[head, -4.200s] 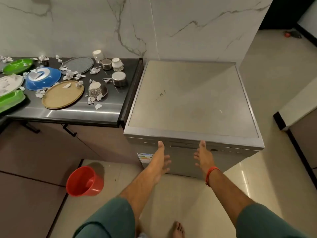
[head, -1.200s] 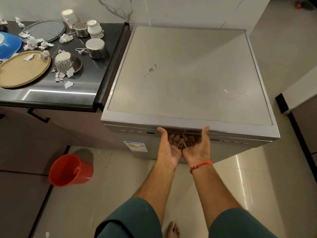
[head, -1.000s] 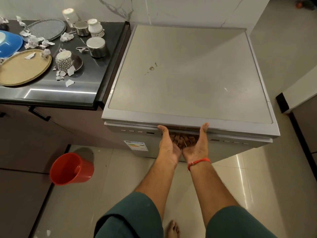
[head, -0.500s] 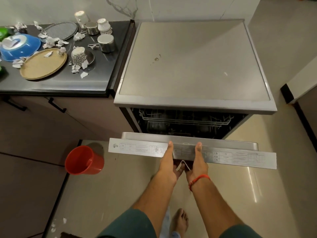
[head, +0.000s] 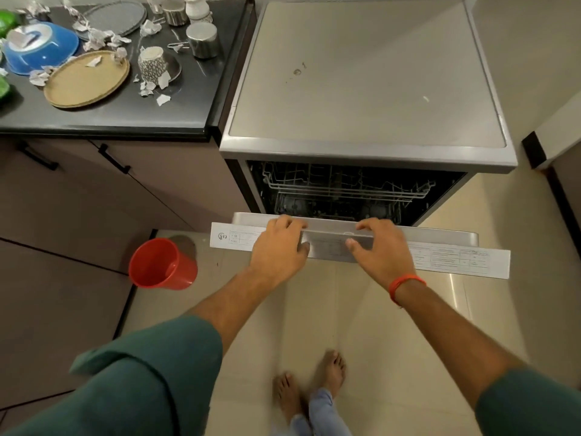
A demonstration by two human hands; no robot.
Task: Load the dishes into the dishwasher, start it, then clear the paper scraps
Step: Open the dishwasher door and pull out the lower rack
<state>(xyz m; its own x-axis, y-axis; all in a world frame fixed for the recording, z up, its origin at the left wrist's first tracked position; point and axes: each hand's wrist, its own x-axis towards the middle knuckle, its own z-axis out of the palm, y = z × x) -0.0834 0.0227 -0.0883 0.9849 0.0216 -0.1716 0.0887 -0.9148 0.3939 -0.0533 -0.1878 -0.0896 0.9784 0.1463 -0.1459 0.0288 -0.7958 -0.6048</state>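
1. The dishwasher (head: 361, 83) stood to the right of the dark bench (head: 195, 99), and its door (head: 440, 247) was partly lowered, with the top edge tilted toward the person.
2. The left hand (head: 278, 248) held the top edge of the door; its grip was closed around the edge, fingers over the far side and thumb on the near side.
3. The right hand (head: 382, 250) held the same edge just beside it in the same way; an orange band (head: 405, 286) was on its wrist.
4. Inside the opening, a wire rack (head: 342, 187) was visible.
5. On the bench lay a tan plate (head: 86, 78), a blue bowl (head: 41, 47), a patterned cup (head: 152, 64), a steel cup (head: 202, 39) and many paper scraps (head: 163, 99).
6. A red bucket (head: 162, 264) stood on the floor, left of the door.
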